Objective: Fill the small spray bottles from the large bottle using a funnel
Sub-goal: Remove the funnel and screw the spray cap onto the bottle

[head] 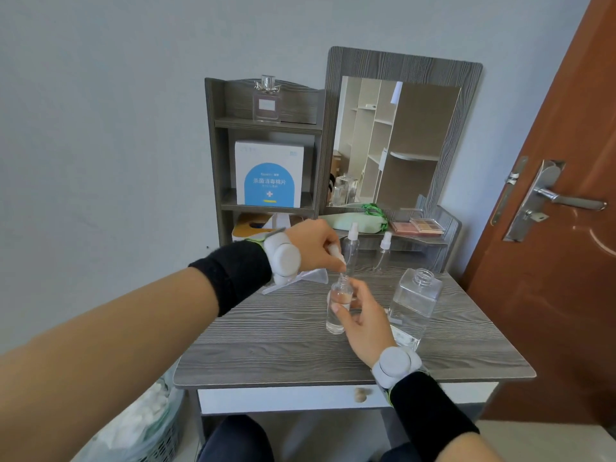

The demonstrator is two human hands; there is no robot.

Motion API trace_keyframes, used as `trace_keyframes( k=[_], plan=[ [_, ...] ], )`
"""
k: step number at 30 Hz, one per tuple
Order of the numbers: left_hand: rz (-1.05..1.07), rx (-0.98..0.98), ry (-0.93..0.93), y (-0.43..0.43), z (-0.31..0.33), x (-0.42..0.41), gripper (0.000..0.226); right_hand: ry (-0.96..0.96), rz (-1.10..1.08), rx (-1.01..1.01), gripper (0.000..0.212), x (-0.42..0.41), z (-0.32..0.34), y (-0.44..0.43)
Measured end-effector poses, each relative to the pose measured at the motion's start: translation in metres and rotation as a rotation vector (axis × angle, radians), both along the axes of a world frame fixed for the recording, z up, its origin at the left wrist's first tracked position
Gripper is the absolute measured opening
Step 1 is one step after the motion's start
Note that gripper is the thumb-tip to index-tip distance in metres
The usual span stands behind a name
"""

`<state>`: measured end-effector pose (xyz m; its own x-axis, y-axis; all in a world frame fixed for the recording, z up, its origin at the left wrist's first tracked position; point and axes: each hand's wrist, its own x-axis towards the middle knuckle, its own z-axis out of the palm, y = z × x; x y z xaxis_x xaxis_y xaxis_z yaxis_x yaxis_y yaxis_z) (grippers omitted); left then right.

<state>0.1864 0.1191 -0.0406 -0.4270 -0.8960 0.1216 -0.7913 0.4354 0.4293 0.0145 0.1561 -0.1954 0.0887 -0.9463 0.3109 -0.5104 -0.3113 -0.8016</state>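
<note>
Right grip holds bottle; left grip, sprayer (above neck).

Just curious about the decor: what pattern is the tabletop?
The tabletop is grey with dark wood-grain streaks, best seen in the head view.

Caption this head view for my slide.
Left hand holds spray pump over small bottle gripped by right hand.

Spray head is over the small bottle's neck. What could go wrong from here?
1. The large bottle stands uncapped close beside the right hand; a wrist bump could tip it and spill.
2. The left hand pinches the spray head over the narrow neck of the small bottle; if the tube is off-centre it may snag and jolt liquid out.
</note>
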Motion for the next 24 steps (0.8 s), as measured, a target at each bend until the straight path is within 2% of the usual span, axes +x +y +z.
trace_keyframes(
  k=[4, 7, 9, 14, 17, 19, 22, 24],
  plan=[
    [-0.020, -0.061, -0.142, -0.001, -0.008, -0.013, 0.037, -0.042, 0.010, 0.013, 0.030, -0.001, 0.002, 0.003],
    [-0.014, -0.128, -0.221, -0.003, -0.018, -0.017, 0.047, -0.054, 0.012, 0.011, 0.031, -0.001, 0.002, 0.004],
    [-0.021, -0.123, -0.206, -0.004, -0.022, -0.019, 0.042, -0.060, 0.013, 0.011, 0.032, 0.000, 0.001, 0.003],
    [-0.148, 0.042, -0.157, -0.009, -0.024, -0.018, 0.008, -0.076, 0.012, 0.011, 0.028, 0.001, 0.000, 0.004],
    [-0.192, 0.113, -0.107, -0.010, -0.025, -0.017, 0.029, -0.084, 0.016, 0.016, 0.029, 0.000, 0.000, 0.004],
    [-0.111, 0.036, -0.091, -0.009, -0.027, -0.019, 0.041, -0.085, 0.011, 0.011, 0.029, 0.001, 0.001, 0.005],
    [-0.007, -0.133, -0.122, -0.007, -0.034, -0.022, 0.036, -0.081, 0.011, -0.009, 0.036, 0.002, -0.001, 0.005],
    [-0.058, -0.066, -0.075, -0.008, -0.035, -0.020, 0.023, -0.087, 0.007, -0.005, 0.035, 0.002, 0.000, 0.005]
  ],
)
